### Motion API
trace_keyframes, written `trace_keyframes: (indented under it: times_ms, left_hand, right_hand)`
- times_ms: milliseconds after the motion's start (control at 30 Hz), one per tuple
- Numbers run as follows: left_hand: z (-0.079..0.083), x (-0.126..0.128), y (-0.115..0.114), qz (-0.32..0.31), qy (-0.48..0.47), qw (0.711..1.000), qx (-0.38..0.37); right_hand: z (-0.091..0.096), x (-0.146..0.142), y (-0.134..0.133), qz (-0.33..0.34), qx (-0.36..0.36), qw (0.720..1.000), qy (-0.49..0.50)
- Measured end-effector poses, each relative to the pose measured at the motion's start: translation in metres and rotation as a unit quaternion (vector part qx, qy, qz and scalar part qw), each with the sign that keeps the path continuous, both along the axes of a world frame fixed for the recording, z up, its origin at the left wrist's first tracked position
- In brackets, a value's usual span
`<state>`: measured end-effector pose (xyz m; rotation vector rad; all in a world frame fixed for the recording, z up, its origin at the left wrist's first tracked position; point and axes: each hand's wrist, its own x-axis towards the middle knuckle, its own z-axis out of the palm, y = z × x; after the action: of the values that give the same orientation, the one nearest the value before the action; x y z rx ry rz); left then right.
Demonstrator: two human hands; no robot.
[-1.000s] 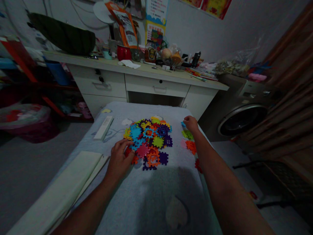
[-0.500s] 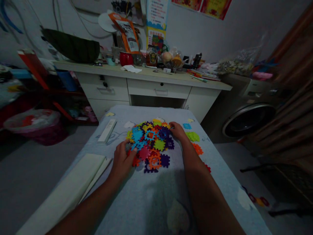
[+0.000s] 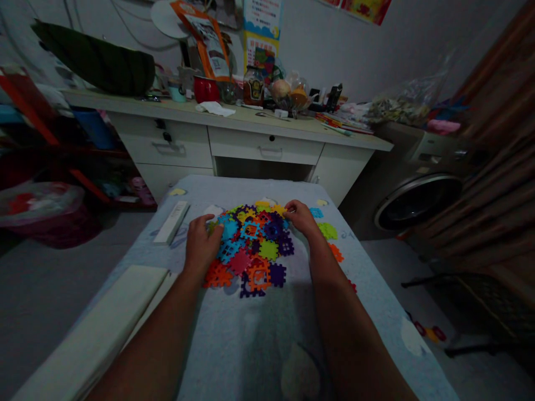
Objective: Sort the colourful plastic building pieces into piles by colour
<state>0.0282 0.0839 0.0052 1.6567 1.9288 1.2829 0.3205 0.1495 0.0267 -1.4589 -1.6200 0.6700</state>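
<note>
A heap of toothed interlocking plastic tiles (image 3: 268,249) lies on the cloth-covered table, in blue, purple, orange, lime, yellow and red. At its left edge is my left hand (image 3: 201,242), thumb and forefinger apart, next to a blue tile (image 3: 228,229) and holding nothing I can see. My right hand (image 3: 301,216) is at the heap's far right edge. Its fingers are bent together on the rim of a yellow tile (image 3: 279,209). An orange tile (image 3: 218,274) lies flat below my left hand.
Right of my right arm, a blue tile (image 3: 316,213), a lime tile (image 3: 328,230) and an orange tile (image 3: 336,253) lie in a line. A long white box (image 3: 171,223) and a folded pale sheet (image 3: 112,317) lie on the left. A cluttered desk (image 3: 246,125) stands behind.
My left hand has moved up and left along the heap's edge, uncovering the orange tile. My right hand remains at the far right edge. The camera view has shifted slightly.
</note>
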Motion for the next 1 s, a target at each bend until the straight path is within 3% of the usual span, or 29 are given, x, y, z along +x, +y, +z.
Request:
trace_keyframes:
  times_ms: [267, 567, 733, 833, 1000]
  left_hand:
    - [-0.007, 0.000, 0.006, -0.059, 0.010, 0.998, 0.002]
    - [-0.009, 0.004, 0.017, -0.071, -0.008, 0.997, -0.018]
    - [-0.009, 0.003, 0.020, -0.068, 0.001, 0.997, -0.035]
    - [-0.009, 0.003, 0.020, -0.071, 0.006, 0.997, -0.028]
    - [-0.009, 0.005, 0.019, -0.073, 0.024, 0.996, -0.036]
  right_hand:
    - [-0.006, -0.012, -0.001, -0.037, -0.010, 0.997, 0.073]
    - [-0.002, -0.038, -0.008, 0.073, -0.086, 0.980, 0.162]
    - [0.000, -0.042, -0.007, 0.086, -0.043, 0.978, 0.187]
    - [0.004, -0.032, 0.001, 0.047, -0.017, 0.979, 0.200]
    - [0.014, 0.001, 0.031, -0.082, -0.039, 0.973, 0.211]
